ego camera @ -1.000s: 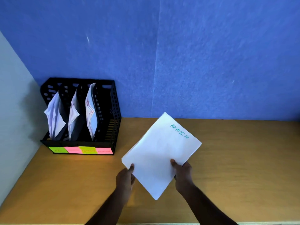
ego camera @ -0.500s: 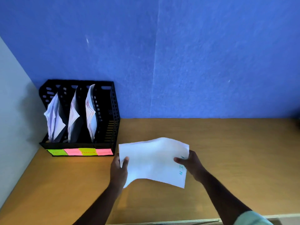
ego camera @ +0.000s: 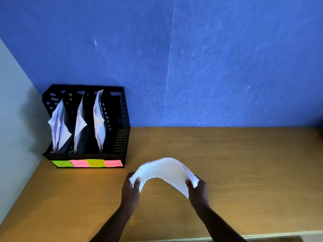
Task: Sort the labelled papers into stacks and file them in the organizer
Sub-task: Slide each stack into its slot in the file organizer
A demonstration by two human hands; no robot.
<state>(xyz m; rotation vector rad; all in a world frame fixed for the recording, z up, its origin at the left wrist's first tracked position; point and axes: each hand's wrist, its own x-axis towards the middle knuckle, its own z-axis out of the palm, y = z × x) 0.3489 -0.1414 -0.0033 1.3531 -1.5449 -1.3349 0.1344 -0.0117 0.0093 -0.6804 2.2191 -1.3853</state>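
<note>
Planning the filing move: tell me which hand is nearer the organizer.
Left. The left hand grips the papers just right of the organizer; the right hand grips their far edge, farther right.

Matt wooden desk [ego camera: 227, 163], perforated plastic organizer [ego camera: 122, 123]

Dim-ish, soft overall; organizer [ego camera: 120, 119] shadows left wall; wide-angle edge warp.

The organizer [ego camera: 120, 130] at the left of the frame is black with a grid of slots punched in its walls, and it holds white papers [ego camera: 60, 126] with faint red marks along their edges. Across its front runs a row of labels [ego camera: 87, 163] alternating lime green and pink. The bent stack of paper [ego camera: 166, 170] at lower centre is white with blue lines on its right edge, above a tan wooden desk [ego camera: 244, 163] backed by a mottled blue wall [ego camera: 209, 58].
</note>
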